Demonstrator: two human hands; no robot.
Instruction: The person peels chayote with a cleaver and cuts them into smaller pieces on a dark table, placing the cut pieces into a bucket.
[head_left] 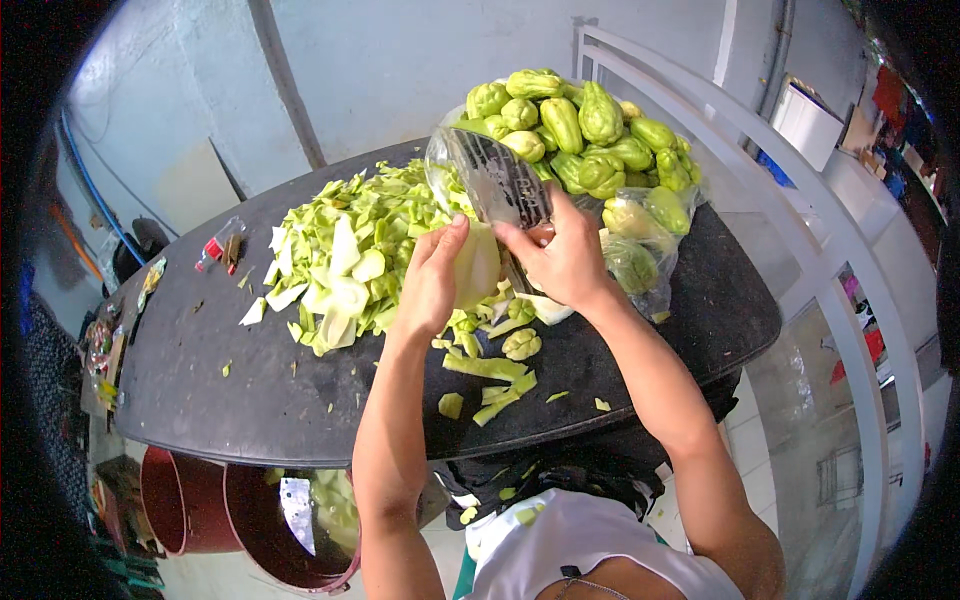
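Observation:
A broad-bladed cleaver (487,172) is in my right hand (565,255), its shiny wide blade tilted up and away over the pile. My left hand (432,275) grips a pale, peeled chayote (477,265) from its left side, just below the blade. Whether the edge touches the chayote I cannot tell. Beyond my left hand spreads a big heap of cut chayote slices (345,250). Peel strips (490,372) and a small chayote end (521,344) lie on the dark table (290,405) under my hands.
Whole green chayotes (600,150) are piled at the back right, some in a clear plastic bag (640,240). A white metal railing (830,260) curves past the right side. Below the front edge stand red tubs (235,540), one holding pale pieces. Small wrappers (215,248) lie at left.

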